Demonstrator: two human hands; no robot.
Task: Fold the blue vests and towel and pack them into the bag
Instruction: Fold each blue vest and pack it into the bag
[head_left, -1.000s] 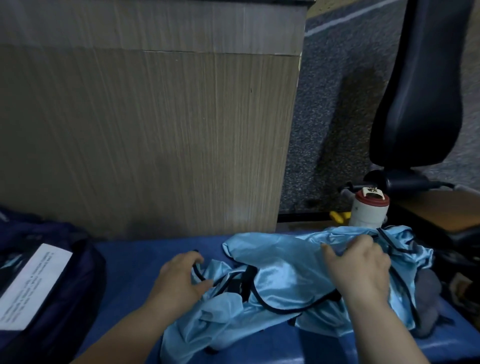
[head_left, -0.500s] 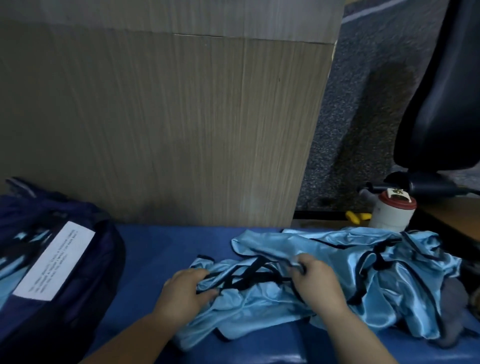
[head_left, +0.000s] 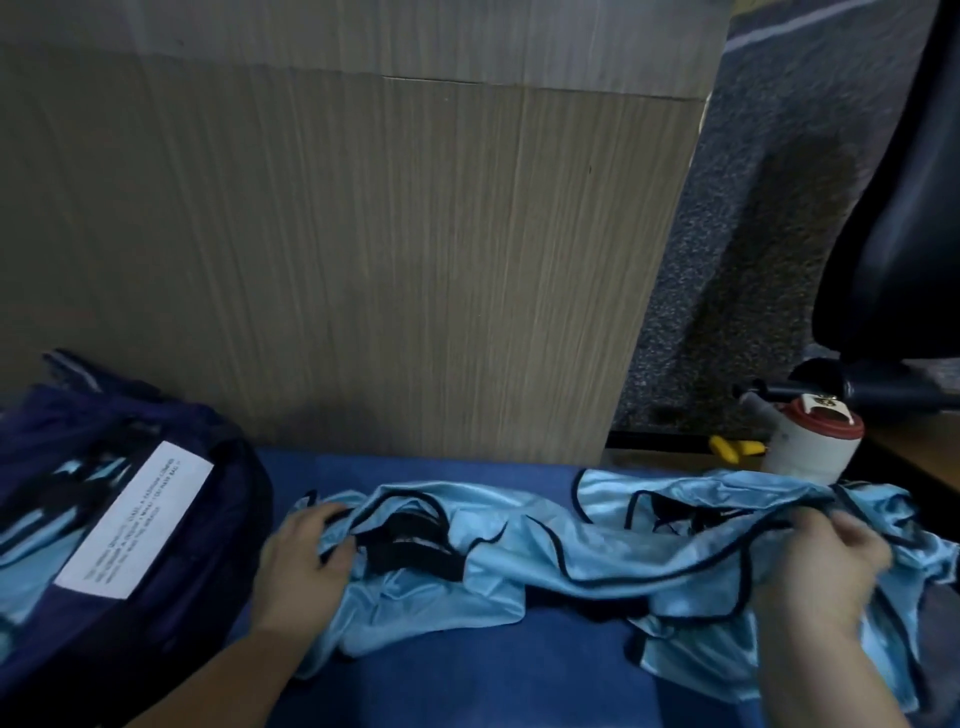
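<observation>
Shiny light-blue vests with black trim (head_left: 545, 551) lie crumpled in a long heap across the blue surface (head_left: 467, 675). My left hand (head_left: 304, 561) grips the left end of the heap, thumb over the fabric. At the right end my right hand (head_left: 826, 566) holds a bunch of fabric and is blurred. A dark navy bag (head_left: 171, 561) with a white printed label (head_left: 137, 519) sits at the left, light-blue fabric showing inside it. No towel is plainly visible.
A wood-grain panel (head_left: 363, 260) stands right behind the surface. At the back right are a white bottle with a red cap (head_left: 810, 441), a yellow object (head_left: 732, 449) and a black office chair (head_left: 893, 234) on grey carpet.
My right hand has swung from the middle of the heap out to the right end, stretching the vests lengthwise. My left hand kept its grip at the left. The view shifted left.
</observation>
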